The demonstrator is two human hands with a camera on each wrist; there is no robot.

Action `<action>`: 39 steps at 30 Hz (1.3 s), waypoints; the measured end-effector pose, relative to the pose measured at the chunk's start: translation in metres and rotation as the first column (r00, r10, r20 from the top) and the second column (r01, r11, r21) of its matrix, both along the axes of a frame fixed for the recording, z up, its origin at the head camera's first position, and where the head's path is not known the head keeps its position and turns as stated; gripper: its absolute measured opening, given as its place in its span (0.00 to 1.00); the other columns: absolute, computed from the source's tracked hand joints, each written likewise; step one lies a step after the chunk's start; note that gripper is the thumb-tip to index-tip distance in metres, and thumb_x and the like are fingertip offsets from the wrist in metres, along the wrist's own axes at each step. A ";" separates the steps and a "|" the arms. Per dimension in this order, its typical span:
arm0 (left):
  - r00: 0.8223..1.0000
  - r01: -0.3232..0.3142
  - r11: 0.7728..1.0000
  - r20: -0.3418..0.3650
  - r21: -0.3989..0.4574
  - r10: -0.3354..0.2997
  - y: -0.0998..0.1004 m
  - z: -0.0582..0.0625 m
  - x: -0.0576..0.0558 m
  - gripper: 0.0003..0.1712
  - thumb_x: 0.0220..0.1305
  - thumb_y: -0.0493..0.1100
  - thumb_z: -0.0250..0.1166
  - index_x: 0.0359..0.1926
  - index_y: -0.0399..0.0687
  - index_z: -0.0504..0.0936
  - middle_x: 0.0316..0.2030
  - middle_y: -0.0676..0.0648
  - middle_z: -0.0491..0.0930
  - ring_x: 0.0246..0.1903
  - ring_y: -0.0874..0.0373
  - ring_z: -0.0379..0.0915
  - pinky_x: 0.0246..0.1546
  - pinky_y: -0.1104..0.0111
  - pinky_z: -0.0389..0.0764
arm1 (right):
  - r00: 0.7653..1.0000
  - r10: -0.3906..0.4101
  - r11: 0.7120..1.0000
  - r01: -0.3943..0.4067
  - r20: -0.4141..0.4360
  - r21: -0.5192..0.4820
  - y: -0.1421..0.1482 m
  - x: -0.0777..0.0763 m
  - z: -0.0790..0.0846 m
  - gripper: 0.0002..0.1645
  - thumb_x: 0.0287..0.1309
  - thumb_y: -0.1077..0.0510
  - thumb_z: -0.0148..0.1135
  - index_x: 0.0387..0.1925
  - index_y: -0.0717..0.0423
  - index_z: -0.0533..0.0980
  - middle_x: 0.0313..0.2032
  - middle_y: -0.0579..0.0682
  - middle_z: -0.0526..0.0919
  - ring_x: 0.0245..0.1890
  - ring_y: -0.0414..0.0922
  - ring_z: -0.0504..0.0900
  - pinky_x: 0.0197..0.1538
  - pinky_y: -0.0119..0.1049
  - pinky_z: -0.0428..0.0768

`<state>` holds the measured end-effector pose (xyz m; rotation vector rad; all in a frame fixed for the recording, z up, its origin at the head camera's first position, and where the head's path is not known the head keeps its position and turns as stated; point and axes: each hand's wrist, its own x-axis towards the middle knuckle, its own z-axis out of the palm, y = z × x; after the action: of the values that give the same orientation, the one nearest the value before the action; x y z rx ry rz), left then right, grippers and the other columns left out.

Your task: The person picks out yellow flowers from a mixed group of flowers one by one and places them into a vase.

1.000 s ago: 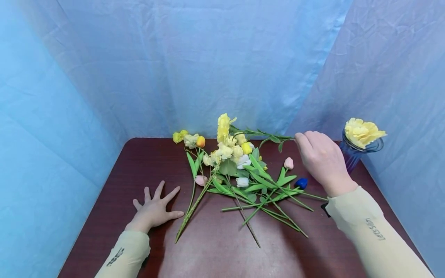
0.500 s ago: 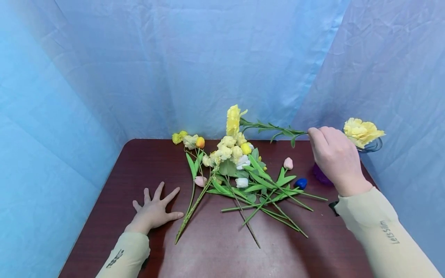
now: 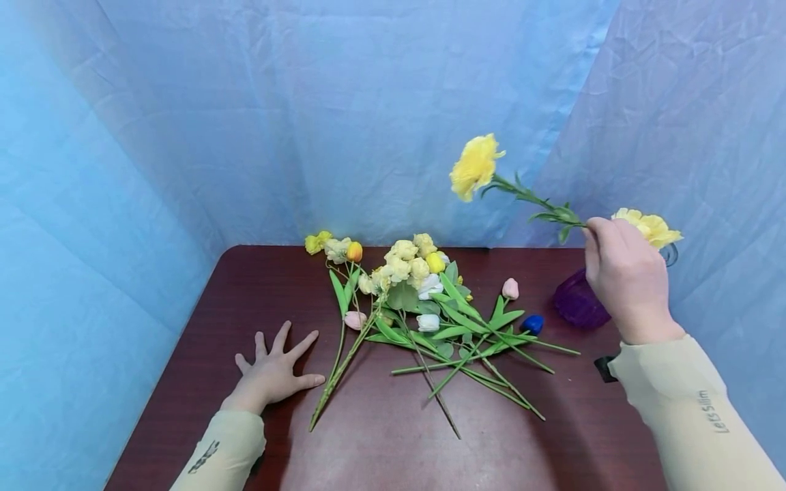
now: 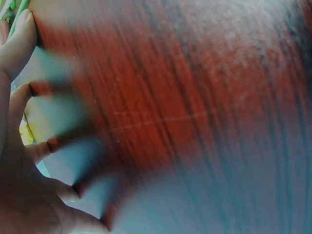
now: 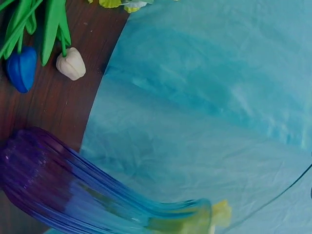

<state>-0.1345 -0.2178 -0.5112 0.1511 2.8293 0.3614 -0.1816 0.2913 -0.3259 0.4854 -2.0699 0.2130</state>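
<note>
A yellow flower (image 3: 475, 167) is being held above the bench (image 3: 350, 453), near the purple-blue vase (image 3: 580, 300), by the right hand (image 3: 632, 279). Its stem (image 3: 534, 199) is being pinched tight by the fingers (image 3: 600, 235). The left hand (image 3: 270, 372) is being rested on the bench, its fingers being spread wide apart. To be carried well, the stem is likely needing to be gripped firmly, without the petals being bumped or the second yellow flower (image 3: 657, 230), in the vase, being squashed. One vase and two big yellow flowers are being counted. One blue tulip (image 3: 532, 324), two pink tulips (image 3: 510, 289) and one orange tulip (image 3: 354, 251) are being seen lying down. The heap (image 3: 399, 269) is being left uncounted, its flowers being partly hidden.
</note>
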 end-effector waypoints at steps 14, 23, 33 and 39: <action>1.000 -0.002 1.000 -0.002 -0.011 0.002 0.001 -0.001 0.000 0.54 0.49 0.80 0.58 0.74 0.74 0.51 0.75 0.37 0.36 0.65 0.20 0.26 0.48 0.19 0.38 | 0.988 -0.148 0.941 0.151 0.033 -0.304 0.042 -0.008 -0.017 0.12 0.68 0.61 0.54 0.37 0.70 0.77 0.29 0.68 0.79 0.24 0.62 0.74 0.26 0.61 0.68; 1.000 -0.007 1.000 -0.003 -0.009 0.007 0.001 0.000 0.001 0.54 0.48 0.80 0.58 0.74 0.73 0.51 0.75 0.37 0.36 0.65 0.20 0.26 0.48 0.19 0.38 | 0.965 -0.245 0.891 0.261 0.089 -0.371 0.062 -0.003 -0.032 0.15 0.65 0.59 0.55 0.31 0.70 0.79 0.26 0.69 0.78 0.27 0.66 0.73 0.31 0.65 0.67; 1.000 -0.005 1.000 -0.006 -0.006 0.005 0.002 0.003 0.001 0.54 0.49 0.80 0.58 0.74 0.73 0.52 0.74 0.37 0.36 0.65 0.20 0.26 0.48 0.19 0.37 | 0.937 -0.318 0.846 0.349 0.143 -0.402 0.074 0.001 -0.052 0.18 0.60 0.63 0.54 0.17 0.70 0.72 0.15 0.63 0.68 0.18 0.58 0.65 0.23 0.55 0.59; 1.000 -0.006 1.000 -0.010 -0.002 0.006 0.002 0.004 0.001 0.53 0.49 0.80 0.58 0.74 0.72 0.52 0.74 0.37 0.37 0.65 0.20 0.26 0.49 0.19 0.38 | 0.925 -0.332 0.819 0.380 0.183 -0.429 0.073 0.003 -0.057 0.24 0.63 0.60 0.51 0.12 0.65 0.64 0.12 0.55 0.61 0.14 0.53 0.57 0.22 0.47 0.53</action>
<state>-0.1334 -0.2162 -0.5073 0.1450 2.8405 0.3596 -0.1790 0.3647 -0.3834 -0.2116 -2.0729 0.4953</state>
